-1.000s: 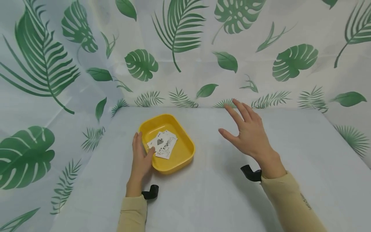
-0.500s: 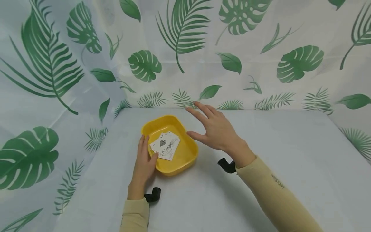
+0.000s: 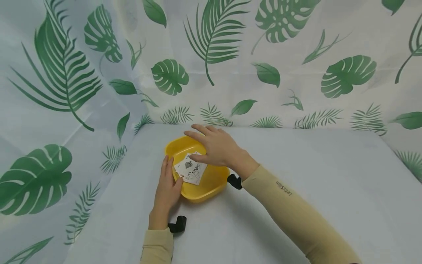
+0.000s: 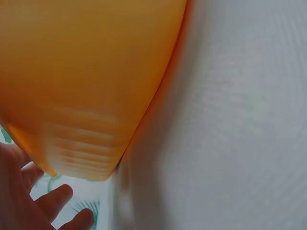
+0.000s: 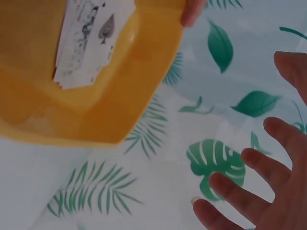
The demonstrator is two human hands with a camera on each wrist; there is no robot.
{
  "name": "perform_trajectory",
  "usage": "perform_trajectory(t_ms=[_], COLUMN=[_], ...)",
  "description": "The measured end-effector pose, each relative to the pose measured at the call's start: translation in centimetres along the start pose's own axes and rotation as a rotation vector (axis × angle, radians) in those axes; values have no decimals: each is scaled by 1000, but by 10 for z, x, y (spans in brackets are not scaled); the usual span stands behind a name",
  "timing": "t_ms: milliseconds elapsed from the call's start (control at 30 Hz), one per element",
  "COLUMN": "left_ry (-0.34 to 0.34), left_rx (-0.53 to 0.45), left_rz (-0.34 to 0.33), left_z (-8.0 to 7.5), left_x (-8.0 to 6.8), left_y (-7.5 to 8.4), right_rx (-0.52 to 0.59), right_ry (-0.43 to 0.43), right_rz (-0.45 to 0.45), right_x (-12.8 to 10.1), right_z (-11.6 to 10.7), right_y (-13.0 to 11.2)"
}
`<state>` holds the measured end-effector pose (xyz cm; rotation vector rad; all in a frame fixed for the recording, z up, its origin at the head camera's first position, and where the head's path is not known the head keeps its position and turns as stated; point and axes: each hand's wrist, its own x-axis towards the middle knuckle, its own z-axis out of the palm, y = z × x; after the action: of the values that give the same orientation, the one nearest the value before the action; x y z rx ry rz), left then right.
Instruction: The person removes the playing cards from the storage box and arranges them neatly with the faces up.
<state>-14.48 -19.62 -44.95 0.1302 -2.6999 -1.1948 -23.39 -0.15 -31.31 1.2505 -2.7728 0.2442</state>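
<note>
From the head view, a small loose stack of white playing cards (image 3: 190,169), ace of spades on top, is seen lying inside a shallow yellow plastic tray (image 3: 211,181) set on the pale cloth-covered table (image 3: 313,176). The left hand (image 3: 169,183) is laid along the tray's near-left rim with fingers straight and together, thumb tip touching the card edge, while the right hand (image 3: 215,146) is held over the tray with fingers spread and relaxed, thumb right at the top card, nothing clamped. Honestly the cards are probably light, thin, bendy and pretty slick, so a pinch at a free edge or corner is judged the best hold; the tray looks stiff and light, easily shoved. How many cards are stacked can't be counted here. In the left wrist view, only the blurred orange-yellow tray wall (image 4: 91,81) is made out, plus a few fingertips (image 4: 55,201) at the bottom corner; the cards are hidden completely. In the right wrist view, the cards (image 5: 88,36) are shown fanned slightly in the tray (image 5: 110,115), cut off at the top edge, and the right hand's fingers (image 5: 249,167) are seen apart, clear of the leaf-print backdrop (image 5: 220,45).
</note>
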Motion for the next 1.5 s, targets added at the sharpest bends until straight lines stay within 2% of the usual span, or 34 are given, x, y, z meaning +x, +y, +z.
perform_trajectory(t_ms=[200,367,700,900,1133,1500], left_ry=[32,46,45,40,32,28], left_rx=[23,-11,-25,-13,4,13], left_rz=[-5,21,35,13,6,-1], left_z=[-7,-7,-3,0,3,4], left_x=[-1,1,-4,-6,-6,-5], left_y=[-3,-3,-2,0,4,1], right_rx=[-39,-53,-64,-106,-154,-180], right_ry=[-129,-203,-371,-444,-478,-446], right_rz=[-35,-21,64,108,160,157], right_x=[34,52,63,64,59,59], right_z=[18,37,68,86,98,108], right_y=[-16,-19,-18,-18,-16,-16])
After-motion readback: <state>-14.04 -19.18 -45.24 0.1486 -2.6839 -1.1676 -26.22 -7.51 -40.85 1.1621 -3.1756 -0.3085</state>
